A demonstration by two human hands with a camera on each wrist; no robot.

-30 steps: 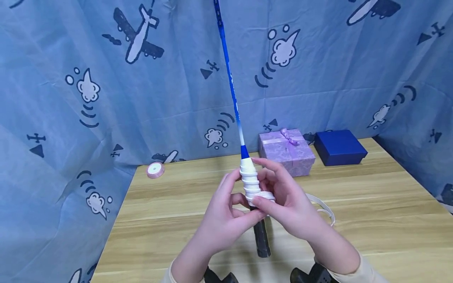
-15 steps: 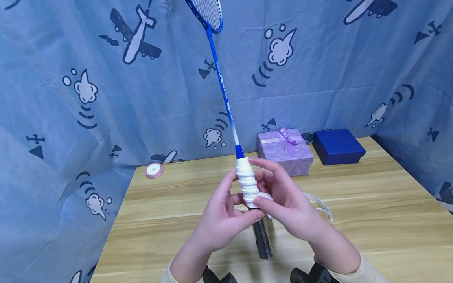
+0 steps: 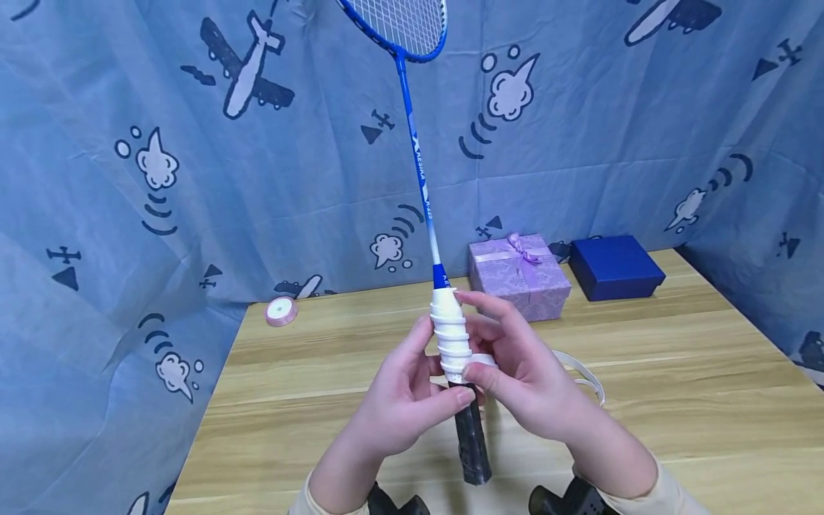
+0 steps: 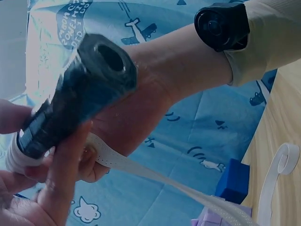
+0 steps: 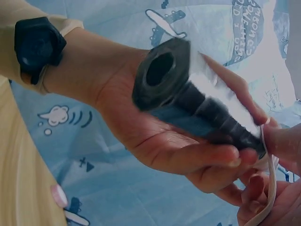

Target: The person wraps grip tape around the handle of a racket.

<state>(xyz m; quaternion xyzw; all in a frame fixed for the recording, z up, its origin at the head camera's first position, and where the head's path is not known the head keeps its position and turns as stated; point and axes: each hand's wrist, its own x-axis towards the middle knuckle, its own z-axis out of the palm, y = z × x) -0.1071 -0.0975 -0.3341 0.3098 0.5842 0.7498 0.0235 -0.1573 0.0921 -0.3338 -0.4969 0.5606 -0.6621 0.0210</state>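
Note:
A blue badminton racket [image 3: 419, 161] stands tilted in front of me, its strung head partly out of the head view. White grip tape [image 3: 450, 336] is wound in ridged turns round the upper handle; the lower handle [image 3: 473, 447] is bare black. My left hand [image 3: 402, 393] holds the handle, thumb on the black part just under the tape. My right hand [image 3: 524, 379] pinches the tape at its lowest turn, with its index finger near the top of the wrap. A loose length of tape [image 4: 164, 176] trails from the right fingers in the left wrist view.
The loose tape's far part [image 3: 586, 372] curls over the wooden table [image 3: 290, 429]. A lilac gift box [image 3: 518, 275] and a dark blue box [image 3: 616, 267] stand at the back right. At the back left lies a pink ribbon roll [image 3: 281, 311]. A blue patterned curtain [image 3: 290, 179] hangs behind.
The racket has turned and tilted, so its strung head has come into view. The left thumb has moved down slightly onto the black handle. The right hand keeps its pinch on the tape.

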